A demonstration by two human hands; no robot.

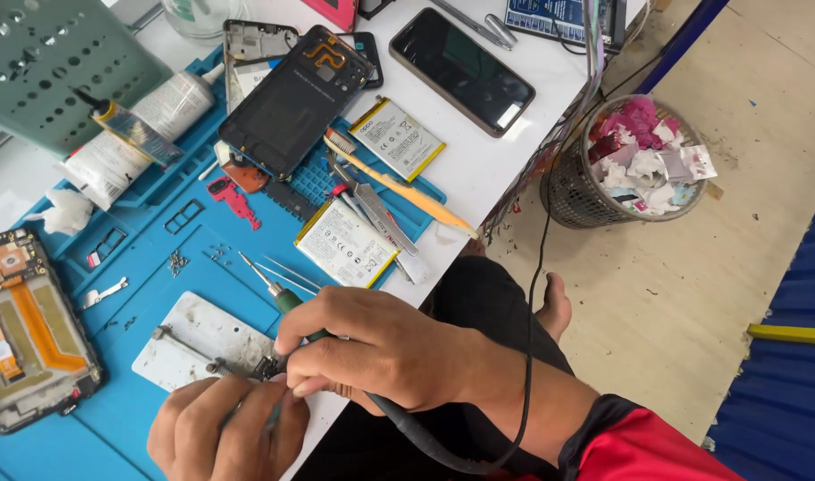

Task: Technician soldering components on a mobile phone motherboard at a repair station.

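My right hand (372,343) grips a green-handled tool (290,301). Its thin metal tip points up and left over the blue work mat (158,258), and a black cable (425,445) trails from under the hand toward my sleeve. My left hand (229,428) sits just below it, fingers pinched on a thin tool. The tool's end rests at a small dark part (266,365) clamped on the edge of a scuffed metal holder plate (198,338). What the part is cannot be made out.
An opened phone frame with orange flex cables (28,330) lies at left. Two batteries (345,242) (397,136), a yellow brush (398,187), tweezers (376,209), an open phone back (291,98) and a black phone (461,69) lie beyond. On the floor to the right is a wire waste basket (634,160).
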